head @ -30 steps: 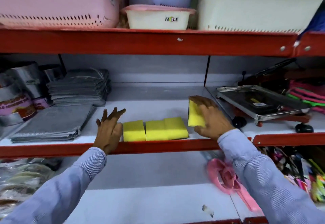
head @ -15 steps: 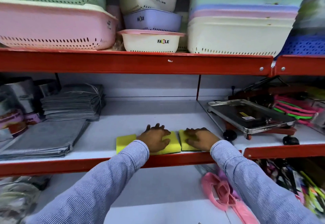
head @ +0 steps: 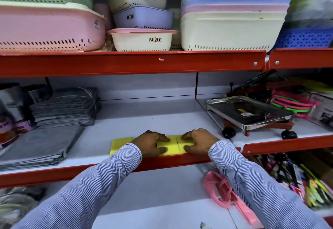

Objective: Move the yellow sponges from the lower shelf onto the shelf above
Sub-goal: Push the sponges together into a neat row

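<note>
Left hand fingers curled, thumb at the front edge, pressing down on the yellow sponges. Right hand same posture on the rightmost sponge, fingertips on top, thumb at the near edge. Can't tell whether either is really gripping or just resting. Sponges lie flat in a touching row at the front lip of the middle shelf, one end poking out left of the left wrist. Grey folded stacks left, steel tray on wheels right. Plastic baskets on the shelf above.
</note>
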Motion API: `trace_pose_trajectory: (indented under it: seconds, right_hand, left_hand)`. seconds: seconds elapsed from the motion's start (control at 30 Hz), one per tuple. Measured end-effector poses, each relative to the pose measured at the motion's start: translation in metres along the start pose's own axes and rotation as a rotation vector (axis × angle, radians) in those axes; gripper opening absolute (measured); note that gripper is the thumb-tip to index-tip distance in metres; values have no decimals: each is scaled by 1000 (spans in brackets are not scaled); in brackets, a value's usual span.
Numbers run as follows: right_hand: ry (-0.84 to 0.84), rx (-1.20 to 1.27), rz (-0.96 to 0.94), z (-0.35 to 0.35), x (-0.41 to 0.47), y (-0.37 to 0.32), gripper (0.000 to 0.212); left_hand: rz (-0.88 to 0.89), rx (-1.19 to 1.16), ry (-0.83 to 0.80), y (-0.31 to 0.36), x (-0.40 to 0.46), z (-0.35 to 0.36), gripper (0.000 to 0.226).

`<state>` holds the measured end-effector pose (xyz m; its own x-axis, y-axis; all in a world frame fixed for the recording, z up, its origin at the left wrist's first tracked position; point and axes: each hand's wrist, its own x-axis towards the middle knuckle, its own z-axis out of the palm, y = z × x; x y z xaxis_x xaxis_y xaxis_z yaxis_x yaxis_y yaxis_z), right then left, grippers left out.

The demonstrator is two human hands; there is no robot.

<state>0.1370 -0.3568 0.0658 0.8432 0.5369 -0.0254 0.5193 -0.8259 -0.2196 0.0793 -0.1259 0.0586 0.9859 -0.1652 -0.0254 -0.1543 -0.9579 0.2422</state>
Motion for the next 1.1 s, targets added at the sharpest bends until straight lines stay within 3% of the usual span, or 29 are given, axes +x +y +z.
trace_pose_trajectory:
  seconds: [0.4,0.57,0.97,1.1]
  right_hand:
    - [-17,43,-12,0,0,-14,49]
    - [-1,5,-33,3,-3,-23,45]
    - [-46,-49,18,-2,5,-39,44]
    - [-60,-43,35,-2,5,-43,47]
  left_hand:
    - [-14,11,67,-7,-9,-21,47]
    - [-95,142,-140,-33,-27,-38,54]
    - [-69,2,34,-28,-33,-20,47]
    - [-208,54,85,-54,-47,-37,47]
